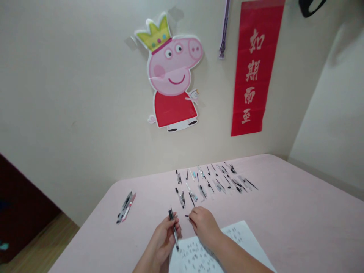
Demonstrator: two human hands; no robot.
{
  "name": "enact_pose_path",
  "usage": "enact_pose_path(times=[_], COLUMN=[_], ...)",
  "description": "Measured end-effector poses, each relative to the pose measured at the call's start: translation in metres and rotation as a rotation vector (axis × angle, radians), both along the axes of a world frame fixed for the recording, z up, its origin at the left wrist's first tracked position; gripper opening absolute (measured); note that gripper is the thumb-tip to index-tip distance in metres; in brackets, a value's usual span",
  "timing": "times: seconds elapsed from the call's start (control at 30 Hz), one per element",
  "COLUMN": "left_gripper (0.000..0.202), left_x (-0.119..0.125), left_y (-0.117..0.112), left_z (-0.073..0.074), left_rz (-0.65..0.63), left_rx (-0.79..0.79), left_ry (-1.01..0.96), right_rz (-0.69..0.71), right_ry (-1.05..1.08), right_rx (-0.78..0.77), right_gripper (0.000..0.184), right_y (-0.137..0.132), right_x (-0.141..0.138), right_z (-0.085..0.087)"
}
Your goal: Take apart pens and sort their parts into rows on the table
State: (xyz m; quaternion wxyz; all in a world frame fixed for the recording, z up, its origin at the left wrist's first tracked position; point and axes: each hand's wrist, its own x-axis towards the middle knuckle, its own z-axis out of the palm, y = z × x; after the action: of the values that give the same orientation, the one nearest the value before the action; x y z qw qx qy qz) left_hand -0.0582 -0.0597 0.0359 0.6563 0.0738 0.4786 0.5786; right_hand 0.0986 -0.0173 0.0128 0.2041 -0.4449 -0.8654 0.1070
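My left hand [165,234] is closed around a clear-barrelled pen [174,233] with black ends, held nearly upright over the top left corner of a written sheet of paper [196,258]. Just to the right, my right hand [204,223] is low over the table with its fingers pinched. A small dark pen part [187,216] pokes out from those fingertips; most of it is hidden. Beyond the right fingertips lies a thin black refill [191,199]. Rows of pen parts [218,185], with barrels, caps and refills laid apart, spread behind both hands.
A small bunch of pens [126,207] lies at the left of the pink-covered table [298,212]. The wall [85,94] behind bears a pig cutout [174,76] and a red banner [256,68]. Wooden floor [48,237] shows at lower left.
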Motion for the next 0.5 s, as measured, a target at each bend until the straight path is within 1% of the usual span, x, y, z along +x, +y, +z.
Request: enact_pose_path(times=[0.13, 0.2, 0.27, 0.37, 0.5], left_gripper=[0.024, 0.024, 0.023, 0.019, 0.015], left_x=[0.005, 0.008, 0.012, 0.017, 0.028], left_y=[0.000, 0.000, -0.001, 0.000, 0.002], left_z=[0.001, 0.002, 0.002, 0.006, 0.011], left_rz=[0.021, 0.037, 0.050, 0.040, 0.015], left_rx=[-0.034, -0.046, -0.054, -0.070, -0.083], left_ry=[0.005, 0.014, 0.012, -0.025, -0.062], right_rz=[-0.031, -0.071, -0.133, -0.201, -0.169], right_ry=[-0.048, -0.014, 0.079, 0.292, 0.581], right_rx=[0.020, 0.016, -0.017, -0.105, -0.232], right_gripper=[0.020, 0.020, 0.020, 0.018, 0.017], right_y=[-0.002, -0.003, -0.002, 0.001, 0.002], right_x=[-0.005, -0.004, -0.001, 0.006, 0.007], right_z=[-0.002, -0.003, -0.004, -0.004, -0.003])
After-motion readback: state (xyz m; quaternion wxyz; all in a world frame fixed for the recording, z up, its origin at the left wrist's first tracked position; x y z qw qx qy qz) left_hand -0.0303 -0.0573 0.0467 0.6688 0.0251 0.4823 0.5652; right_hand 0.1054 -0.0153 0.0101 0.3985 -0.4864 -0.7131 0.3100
